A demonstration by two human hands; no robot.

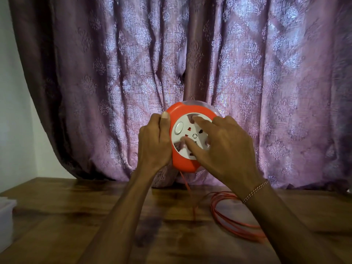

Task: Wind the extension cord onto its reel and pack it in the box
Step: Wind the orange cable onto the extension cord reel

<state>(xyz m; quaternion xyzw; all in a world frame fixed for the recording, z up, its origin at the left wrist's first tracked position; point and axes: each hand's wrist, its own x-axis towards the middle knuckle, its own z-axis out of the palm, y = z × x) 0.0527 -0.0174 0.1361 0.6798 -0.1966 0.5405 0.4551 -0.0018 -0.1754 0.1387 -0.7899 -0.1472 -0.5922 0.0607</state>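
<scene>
left hand (154,143) is gripping the reel (190,139) rim, held up over the table (76,216) | right hand (224,147) fingers spread, digging into the white hub | loose cord (234,218) is lying below-right, nearer that hand

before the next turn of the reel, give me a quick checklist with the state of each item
1. Left hand has a firm grip on the orange reel rim: ok.
2. Right hand fingers on the white socket face, ready to turn: ok.
3. Reel held clear above the wooden table: ok.
4. Orange cord feeds from the reel's underside without a visible snag: ok; the hanging stretch is blurred.
5. Loose cord free of knots: cannot tell, the right forearm hides part.
6. Box in reach: cannot tell; only a white container edge shows at left.
</scene>
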